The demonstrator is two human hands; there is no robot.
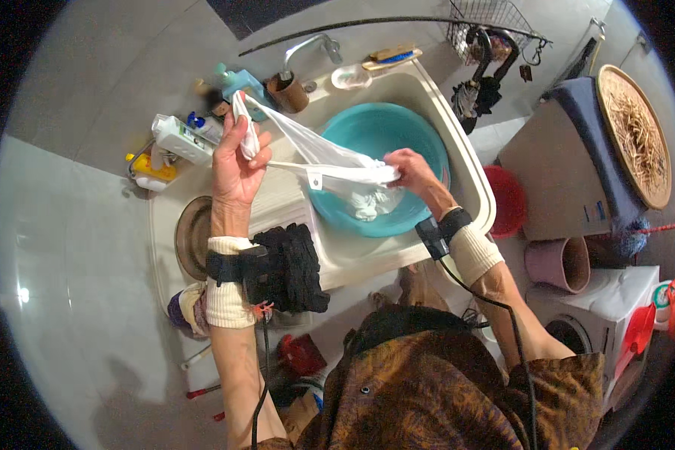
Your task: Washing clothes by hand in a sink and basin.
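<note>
A thin white garment (321,154) with a small tag is stretched between my two hands. My left hand (236,161) grips one end, raised over the sink's ribbed left side. Its other end is bunched in the fingers of my right hand (412,172), above a teal basin (379,124). The lower folds of the cloth hang into the basin, and I cannot tell how deep they go. The basin sits in the bowl of a cream-coloured sink (469,176).
Bottles, including a white one (181,140), line the sink's back left edge beside a brown cup (287,93). The faucet (315,49) rises behind. A round metal lid or pan (195,232) lies at left. Right are a red bucket (505,201) and a white washing machine (604,300).
</note>
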